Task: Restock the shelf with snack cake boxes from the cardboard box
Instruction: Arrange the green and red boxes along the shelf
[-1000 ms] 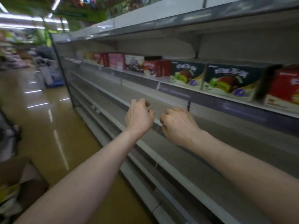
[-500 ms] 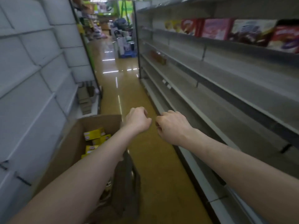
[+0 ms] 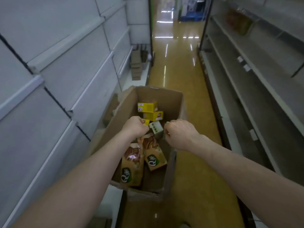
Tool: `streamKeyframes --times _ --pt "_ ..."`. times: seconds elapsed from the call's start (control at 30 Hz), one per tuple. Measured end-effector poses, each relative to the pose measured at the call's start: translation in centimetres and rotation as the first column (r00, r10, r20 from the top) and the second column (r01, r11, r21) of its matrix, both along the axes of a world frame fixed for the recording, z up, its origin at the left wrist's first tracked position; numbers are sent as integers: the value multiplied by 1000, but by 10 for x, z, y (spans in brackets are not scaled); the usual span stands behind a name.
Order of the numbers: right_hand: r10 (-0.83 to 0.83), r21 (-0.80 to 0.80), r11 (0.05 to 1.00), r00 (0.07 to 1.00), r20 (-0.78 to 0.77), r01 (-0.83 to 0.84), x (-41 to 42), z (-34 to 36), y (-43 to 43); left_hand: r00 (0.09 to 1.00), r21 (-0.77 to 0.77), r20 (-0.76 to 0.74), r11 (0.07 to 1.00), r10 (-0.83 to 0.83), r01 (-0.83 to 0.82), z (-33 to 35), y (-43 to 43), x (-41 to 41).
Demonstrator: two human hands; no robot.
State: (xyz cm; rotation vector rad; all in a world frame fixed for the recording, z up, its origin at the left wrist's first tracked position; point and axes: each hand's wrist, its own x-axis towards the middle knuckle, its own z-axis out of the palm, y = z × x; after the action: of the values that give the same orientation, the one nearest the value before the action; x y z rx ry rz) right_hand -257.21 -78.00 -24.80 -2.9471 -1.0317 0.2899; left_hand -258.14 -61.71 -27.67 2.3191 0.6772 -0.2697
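Observation:
An open cardboard box (image 3: 174, 102) stands on the aisle floor below me. Inside lie two yellow boxes (image 3: 147, 107), a pale green box (image 3: 156, 129) and two tan snack cake boxes (image 3: 131, 165) with striped cake pictures. My left hand (image 3: 134, 127) hovers over the box's middle with curled fingers, right beside the pale green box. My right hand (image 3: 181, 134) is also curled, above the box's right wall, and holds nothing. The shelf unit (image 3: 246, 89) on the right shows bare grey boards here.
White shelving (image 3: 65, 63) lines the left side, close to the cardboard box. Folded cartons (image 3: 136, 66) are stacked at its far end. A brownish package (image 3: 238, 23) sits far along the right shelves. The yellow floor (image 3: 185, 89) runs ahead between the units.
My view swung from the stocked right shelf to the left and down onto the cardboard box. Both hands came down with it and now hang over the box's contents.

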Motion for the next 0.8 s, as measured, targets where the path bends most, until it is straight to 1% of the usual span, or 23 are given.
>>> streamKeyframes --times 0.13,0.3,0.4,0.5,0.57,0.67,0.8 --pt "4 -28 1000 989 -145 -8 24 -43 31 985 -87 -110 986 132 -142 -43 27 4" --pt "-34 -43 999 948 -316 22 54 -107 65 933 -211 -224 921 282 -329 -101 45 9" --pt "-133 -66 991 881 -454 115 73 -155 83 870 -261 -319 848 375 -461 -148 57 14" --pt "-280 -132 959 776 -564 250 95 -205 95 784 -246 -402 769 473 -590 -194 69 15" --pt "-383 -188 921 706 -596 341 108 -239 101 709 -230 -449 697 543 -679 -222 76 15" --pt "-514 -293 855 630 -583 427 125 -281 108 596 -212 -524 584 609 -784 -255 89 14" --pt "-594 -361 802 578 -560 476 139 -323 113 516 -260 -586 458 625 -850 -292 99 8"
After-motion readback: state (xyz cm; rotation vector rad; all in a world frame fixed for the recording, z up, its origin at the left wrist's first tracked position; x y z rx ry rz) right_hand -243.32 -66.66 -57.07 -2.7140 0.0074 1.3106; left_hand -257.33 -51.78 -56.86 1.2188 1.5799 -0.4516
